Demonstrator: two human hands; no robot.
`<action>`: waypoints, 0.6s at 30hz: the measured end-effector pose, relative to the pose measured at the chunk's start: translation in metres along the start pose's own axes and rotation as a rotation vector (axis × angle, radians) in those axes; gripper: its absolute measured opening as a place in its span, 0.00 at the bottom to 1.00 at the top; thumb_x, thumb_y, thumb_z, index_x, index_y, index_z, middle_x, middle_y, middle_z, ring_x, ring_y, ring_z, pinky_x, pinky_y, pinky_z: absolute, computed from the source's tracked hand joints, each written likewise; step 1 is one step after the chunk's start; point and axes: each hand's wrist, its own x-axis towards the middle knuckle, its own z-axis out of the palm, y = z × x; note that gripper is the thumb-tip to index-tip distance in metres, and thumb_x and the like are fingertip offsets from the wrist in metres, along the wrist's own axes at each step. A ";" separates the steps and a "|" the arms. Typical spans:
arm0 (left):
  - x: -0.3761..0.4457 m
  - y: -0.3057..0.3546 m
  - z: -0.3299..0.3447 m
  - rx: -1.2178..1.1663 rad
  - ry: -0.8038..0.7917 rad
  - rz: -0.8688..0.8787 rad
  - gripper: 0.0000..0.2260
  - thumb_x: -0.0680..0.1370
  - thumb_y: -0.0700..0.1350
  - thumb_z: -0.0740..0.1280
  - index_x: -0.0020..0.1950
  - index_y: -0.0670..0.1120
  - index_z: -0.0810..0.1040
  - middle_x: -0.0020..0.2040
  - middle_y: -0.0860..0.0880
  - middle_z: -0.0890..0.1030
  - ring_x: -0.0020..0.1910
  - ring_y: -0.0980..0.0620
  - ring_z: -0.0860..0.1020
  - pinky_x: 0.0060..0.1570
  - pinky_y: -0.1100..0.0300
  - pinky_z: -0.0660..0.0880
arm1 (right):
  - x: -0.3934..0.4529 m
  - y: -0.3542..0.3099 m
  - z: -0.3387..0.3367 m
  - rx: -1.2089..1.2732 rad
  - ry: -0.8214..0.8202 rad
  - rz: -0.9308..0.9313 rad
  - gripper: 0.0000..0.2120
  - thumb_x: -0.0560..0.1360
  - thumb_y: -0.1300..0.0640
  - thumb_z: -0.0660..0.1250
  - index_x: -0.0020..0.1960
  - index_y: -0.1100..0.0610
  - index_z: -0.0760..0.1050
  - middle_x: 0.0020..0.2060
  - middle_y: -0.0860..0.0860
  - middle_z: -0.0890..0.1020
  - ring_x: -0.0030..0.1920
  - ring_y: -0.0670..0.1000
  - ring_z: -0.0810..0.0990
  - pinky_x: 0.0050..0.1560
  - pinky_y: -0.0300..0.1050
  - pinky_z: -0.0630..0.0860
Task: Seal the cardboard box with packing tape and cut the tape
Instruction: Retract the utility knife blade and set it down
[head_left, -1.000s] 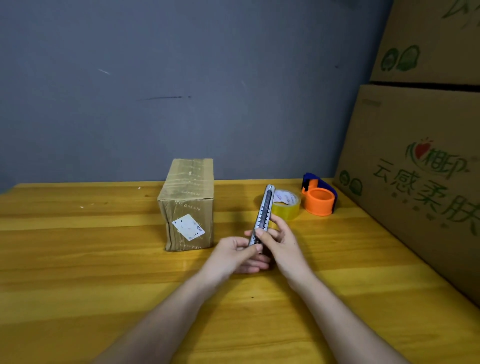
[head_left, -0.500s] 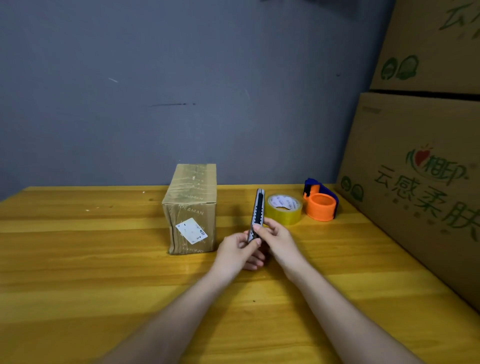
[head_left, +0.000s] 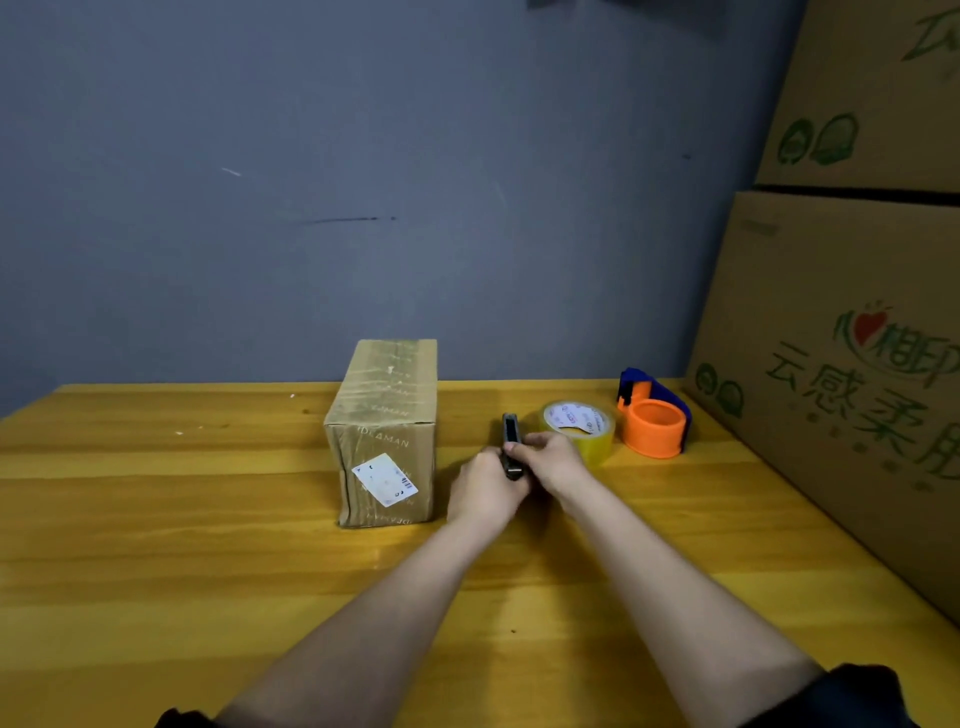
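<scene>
Head view: both hands close round a slim dark utility knife (head_left: 511, 447) held just above the yellow wooden bench (head_left: 156, 519). The left hand (head_left: 485, 491) wraps its lower body in a closed grip, and the right hand (head_left: 550, 460) pinches the middle from the other side, fingers curled over it; the upper end pokes out beyond them, and whether a blade is out cannot be told. Both forearms reach forward and converge at the knife.

Just left of the hands stands the small brown cardboard box (head_left: 384, 431), upright, its top and front already glossy with tape and bearing a white label. Just beyond the right hand lies the roll of yellowish packing tape (head_left: 579, 428), flat on the bench, with an orange and blue tape dispenser (head_left: 654, 418) beside it.

Sealing looks largely done; no loose strip shows, so the knife work seems near its end or about to start.
</scene>
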 end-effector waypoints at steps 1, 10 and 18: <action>0.002 -0.001 0.001 0.050 0.007 -0.002 0.14 0.74 0.50 0.65 0.56 0.44 0.77 0.50 0.41 0.84 0.50 0.40 0.82 0.48 0.52 0.79 | 0.003 0.001 0.001 -0.028 -0.004 0.005 0.21 0.73 0.53 0.70 0.62 0.62 0.74 0.58 0.58 0.80 0.57 0.56 0.79 0.59 0.49 0.73; 0.017 -0.002 0.012 0.252 0.038 -0.069 0.16 0.77 0.46 0.62 0.63 0.44 0.74 0.63 0.41 0.73 0.63 0.40 0.72 0.59 0.50 0.71 | 0.012 -0.002 0.008 -0.183 -0.112 0.033 0.13 0.74 0.56 0.67 0.56 0.62 0.78 0.52 0.60 0.83 0.47 0.56 0.79 0.51 0.49 0.75; 0.020 -0.001 0.017 0.387 0.028 -0.113 0.16 0.79 0.42 0.55 0.65 0.44 0.73 0.67 0.42 0.68 0.67 0.42 0.66 0.64 0.50 0.67 | 0.036 0.016 0.018 -0.382 -0.096 0.017 0.17 0.73 0.53 0.62 0.58 0.56 0.78 0.58 0.61 0.78 0.56 0.61 0.78 0.61 0.51 0.74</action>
